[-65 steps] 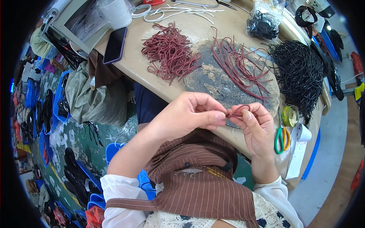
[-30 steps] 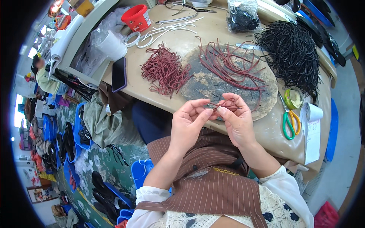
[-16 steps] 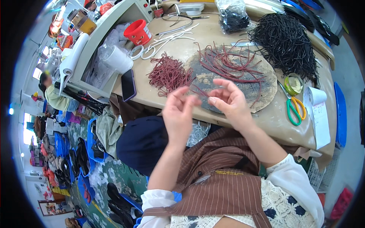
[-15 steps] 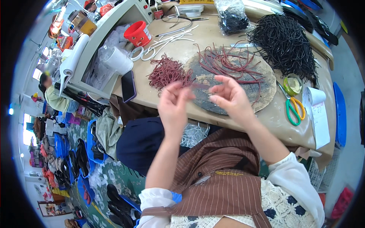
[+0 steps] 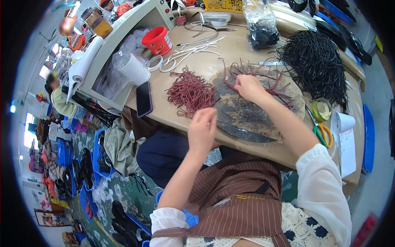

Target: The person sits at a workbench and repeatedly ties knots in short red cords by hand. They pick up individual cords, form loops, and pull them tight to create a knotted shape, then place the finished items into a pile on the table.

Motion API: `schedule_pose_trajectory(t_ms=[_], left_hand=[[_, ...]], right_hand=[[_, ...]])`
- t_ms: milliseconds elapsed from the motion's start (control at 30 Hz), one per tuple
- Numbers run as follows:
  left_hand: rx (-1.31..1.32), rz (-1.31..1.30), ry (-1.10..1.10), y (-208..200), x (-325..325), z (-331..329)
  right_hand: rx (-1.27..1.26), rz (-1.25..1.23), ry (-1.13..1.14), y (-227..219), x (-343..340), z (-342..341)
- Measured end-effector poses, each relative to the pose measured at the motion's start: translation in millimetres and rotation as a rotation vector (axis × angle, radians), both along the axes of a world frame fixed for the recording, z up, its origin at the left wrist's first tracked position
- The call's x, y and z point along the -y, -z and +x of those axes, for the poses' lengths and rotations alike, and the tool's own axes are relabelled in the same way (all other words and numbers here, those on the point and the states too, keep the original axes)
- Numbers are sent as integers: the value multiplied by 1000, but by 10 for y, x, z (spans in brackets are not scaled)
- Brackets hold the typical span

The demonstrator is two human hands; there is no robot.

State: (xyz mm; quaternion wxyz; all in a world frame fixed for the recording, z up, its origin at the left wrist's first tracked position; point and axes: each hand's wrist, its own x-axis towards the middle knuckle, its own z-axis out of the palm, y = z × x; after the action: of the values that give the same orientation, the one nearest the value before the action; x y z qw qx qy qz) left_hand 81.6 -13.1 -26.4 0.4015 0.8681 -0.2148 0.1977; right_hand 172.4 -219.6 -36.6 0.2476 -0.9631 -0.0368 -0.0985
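My right hand (image 5: 249,88) is over the worn round board (image 5: 240,117), its fingers pinched on a dark red cord among the loose cords (image 5: 284,94) spread there. Its fingertips are partly hidden. By the board's near left edge, my left hand (image 5: 202,126) is raised with its fingers drawn together; whatever they hold, if anything, does not show. A tangled pile of shorter dark red cords (image 5: 190,91) lies just beyond my left hand, against the board's left side.
Scissors (image 5: 320,127), a small jar (image 5: 321,110) and a paper roll (image 5: 345,122) lie to the right. Black cords (image 5: 314,61) are heaped behind. A phone (image 5: 144,99), red bucket (image 5: 157,40) and white cords (image 5: 185,53) occupy the left side.
My hands, close together before, have moved apart. The right has reached forward to the loose cords on the board; the left has shifted slightly right and nearer. The view has shifted a little.
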Motion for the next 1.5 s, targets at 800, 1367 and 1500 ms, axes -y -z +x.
schedule_pose_trajectory(t_ms=[800, 1367, 1500], left_hand=[[-1059, -909, 492, -541, 207, -187], [-941, -1347, 253, -455, -7, -477], [-1072, -1284, 347, -464, -273, -597]], right_hand=[[-528, 1147, -423, -1019, -38, -988], [-899, 1394, -491, -460, -449, -1639], [-728, 1136, -407, -836, -58, -1498]])
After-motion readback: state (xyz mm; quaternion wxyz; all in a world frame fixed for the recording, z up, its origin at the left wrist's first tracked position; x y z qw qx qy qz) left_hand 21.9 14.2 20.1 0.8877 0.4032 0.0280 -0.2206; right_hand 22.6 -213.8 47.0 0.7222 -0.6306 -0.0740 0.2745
